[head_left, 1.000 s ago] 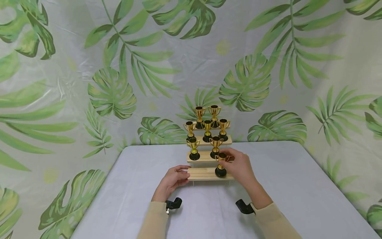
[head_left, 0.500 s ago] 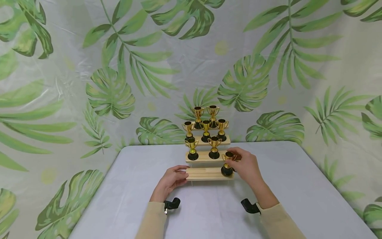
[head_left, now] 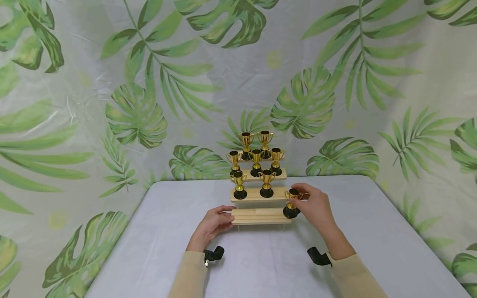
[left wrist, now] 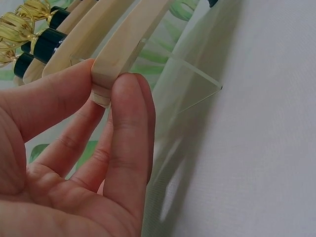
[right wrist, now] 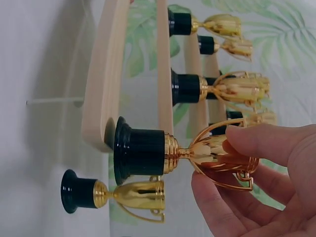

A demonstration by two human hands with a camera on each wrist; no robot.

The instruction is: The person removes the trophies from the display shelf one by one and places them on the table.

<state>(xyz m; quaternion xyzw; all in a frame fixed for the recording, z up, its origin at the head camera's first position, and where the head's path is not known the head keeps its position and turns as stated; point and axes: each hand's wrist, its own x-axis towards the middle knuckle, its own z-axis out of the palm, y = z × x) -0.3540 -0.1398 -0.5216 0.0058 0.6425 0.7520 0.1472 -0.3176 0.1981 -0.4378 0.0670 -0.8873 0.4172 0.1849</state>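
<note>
My right hand [head_left: 316, 207] pinches the cup of a small gold trophy [right wrist: 143, 153] with a black base, thumb on one side and fingers on the other. It is upright, at the right end of the lowest board of a wooden tiered stand [head_left: 257, 216]; its base overlaps that board's end in the head view. At the board's left end, my left hand [head_left: 214, 225] pinches the wood between thumb and fingers, seen closely at the board end [left wrist: 113, 57]. A second trophy [right wrist: 79, 192] stands just past the stand's right end, mostly hidden in the head view.
On the second tier stand two trophies [head_left: 266, 190]; three more [head_left: 256, 165] fill the third, and two [head_left: 246, 142] are on top. Thin clear legs [left wrist: 197, 71] support the boards. A white cloth covers the table [head_left: 179, 198]; a leaf-patterned sheet [head_left: 208, 91] hangs behind.
My right hand has moved the trophy rightward along the lowest board, from over its right part to its right end. My left hand keeps its place on the board.
</note>
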